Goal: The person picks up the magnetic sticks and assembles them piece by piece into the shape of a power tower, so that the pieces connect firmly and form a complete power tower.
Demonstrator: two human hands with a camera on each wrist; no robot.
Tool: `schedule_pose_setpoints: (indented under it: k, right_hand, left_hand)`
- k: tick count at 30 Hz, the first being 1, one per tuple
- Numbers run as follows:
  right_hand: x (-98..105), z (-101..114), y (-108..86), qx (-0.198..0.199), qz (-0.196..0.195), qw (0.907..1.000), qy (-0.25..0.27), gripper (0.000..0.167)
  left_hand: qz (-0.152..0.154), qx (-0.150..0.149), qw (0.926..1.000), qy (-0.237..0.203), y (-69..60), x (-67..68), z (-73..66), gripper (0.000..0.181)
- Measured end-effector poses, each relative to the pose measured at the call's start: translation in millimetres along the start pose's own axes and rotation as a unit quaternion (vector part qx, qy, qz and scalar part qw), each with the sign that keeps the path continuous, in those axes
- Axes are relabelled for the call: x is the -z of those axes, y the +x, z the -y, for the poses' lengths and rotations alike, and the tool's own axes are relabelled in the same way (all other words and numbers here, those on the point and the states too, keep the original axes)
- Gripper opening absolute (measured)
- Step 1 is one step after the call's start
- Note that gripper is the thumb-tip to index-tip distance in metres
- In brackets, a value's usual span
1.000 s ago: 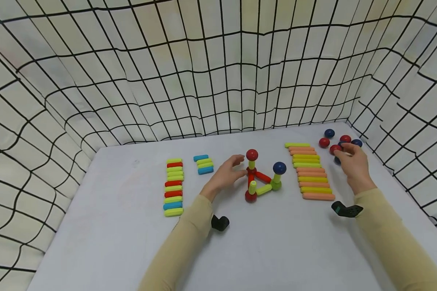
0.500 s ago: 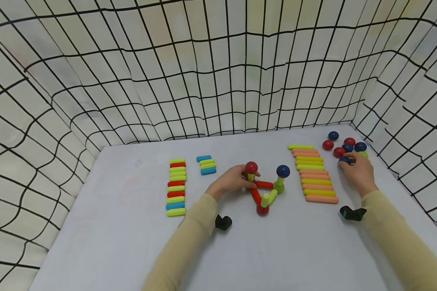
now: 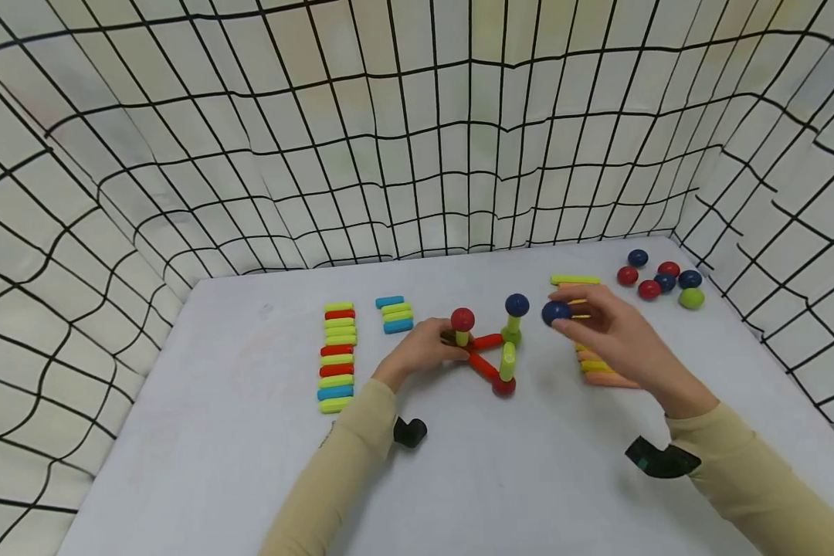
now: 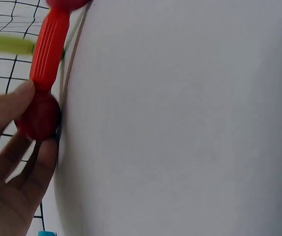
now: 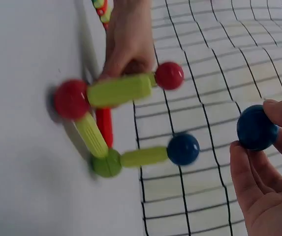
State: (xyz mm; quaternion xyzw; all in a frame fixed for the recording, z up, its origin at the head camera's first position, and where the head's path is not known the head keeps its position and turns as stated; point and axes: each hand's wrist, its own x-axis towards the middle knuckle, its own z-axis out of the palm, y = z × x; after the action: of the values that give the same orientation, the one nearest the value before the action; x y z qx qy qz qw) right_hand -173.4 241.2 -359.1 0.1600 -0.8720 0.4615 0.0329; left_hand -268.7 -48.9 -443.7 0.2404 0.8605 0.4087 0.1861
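On my head feed, the left hand [image 3: 422,351] grips one corner of a triangular frame of red and yellow-green rods and glossy balls [image 3: 484,366], mid-surface [image 3: 528,479]. The right hand [image 3: 615,340] holds a glossy dark-blue ball [image 3: 556,312] above the surface, just right of the frame and apart from it. Behind that hand I see a partly hidden row of orange, yellow and green rods [image 3: 611,379]; loose red, blue and green balls [image 3: 649,289] lie beyond.

Through the left wrist camera, I see thumb and fingers curled round a dark-red ball [image 4: 38,117] at the end of a ribbed red rod [image 4: 49,51].

My right wrist view shows thumb and fingertips parted only by the blue ball's width, pinching it, near the frame's blue-topped upright [image 5: 143,156].
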Motion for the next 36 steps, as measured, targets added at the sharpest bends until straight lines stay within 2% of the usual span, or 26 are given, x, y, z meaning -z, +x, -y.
schedule_pose_setpoints:
  k: [2, 4, 8, 16, 22, 25, 28, 31, 36]
  right_hand:
    - [-14, 3, 1.1, 0.027, 0.033, 0.9991, -0.001, 0.037]
    - [-27, 0, 3.2, 0.04, 0.049, 0.9979, -0.011, 0.036]
    - [-42, -8, 6.4, 0.045, 0.054, 0.9974, -0.013, 0.035]
    - [-47, -16, 6.7, 0.032, 0.045, 0.9984, -0.013, 0.037]
    - [-45, -20, 5.2, 0.027, 0.043, 0.9986, -0.014, 0.039]
    - [-42, -22, 4.0, 0.004, 0.047, 0.9989, -0.006, 0.043]
    - [-35, -28, 0.0, -0.041, 0.039, 0.9984, -0.008, 0.047]
    - [-21, -39, -9.2, -0.089, 0.022, 0.9958, -0.008, 0.049]
    - [8, -64, -33.7, -0.142, 0.006, 0.9896, -0.024, 0.052]
  left_hand:
    - [-0.021, 0.013, 0.9997, 0.0, -0.2, -0.6, -0.1, 0.025]
    - [-0.037, 0.022, 0.9991, 0.002, 0.2, -2.3, -0.6, 0.027]
    - [-0.047, 0.032, 0.9984, 0.001, -0.2, -6.5, -3.3, 0.03]
    - [-0.061, 0.04, 0.9973, -0.007, -2.9, -14.1, -8.6, 0.033]
    - [-0.06, 0.036, 0.9976, -0.004, -6.8, -18.3, -9.8, 0.036]
    - [-0.065, 0.035, 0.9973, -0.003, -8.4, -18.3, -9.3, 0.034]
    - [-0.078, 0.037, 0.9963, -0.001, -10.0, -15.9, -7.8, 0.03]
    - [-0.094, 0.038, 0.9948, -0.005, -11.0, -12.2, -5.5, 0.027]
    - [-0.12, 0.047, 0.9912, -0.028, -15.2, -4.4, -0.5, 0.03]
